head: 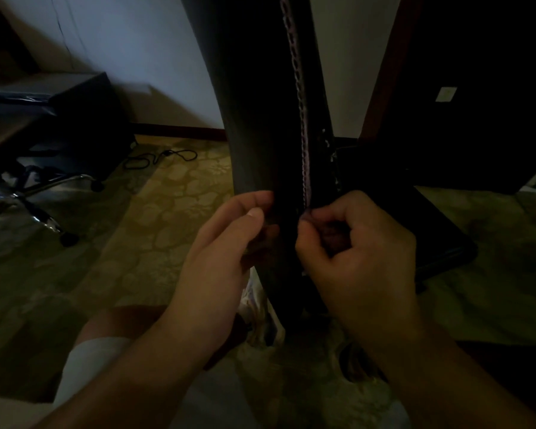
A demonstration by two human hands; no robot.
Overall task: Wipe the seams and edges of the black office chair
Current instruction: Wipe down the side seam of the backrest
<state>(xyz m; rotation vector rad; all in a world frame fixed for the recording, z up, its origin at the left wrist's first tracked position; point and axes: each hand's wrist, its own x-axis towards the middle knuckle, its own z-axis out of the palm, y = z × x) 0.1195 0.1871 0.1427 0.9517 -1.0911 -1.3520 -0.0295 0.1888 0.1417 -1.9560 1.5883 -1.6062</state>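
The black office chair's backrest (260, 119) rises edge-on in the middle of the dim head view. A pale stitched seam (300, 113) runs down its right side. My left hand (226, 252) grips the backrest's left edge with thumb and curled fingers. My right hand (353, 243) has its fingers curled and pinches something small and dark at the lower end of the seam. What it pinches is too dark to name. The chair's seat (430, 224) extends to the right behind my right hand.
A second office chair with a chrome star base (34, 196) stands at the left beside a dark cabinet (84, 119). A black cable (158, 157) lies on the patterned carpet. A dark desk panel (477, 88) fills the right. My knee (99, 351) is low in view.
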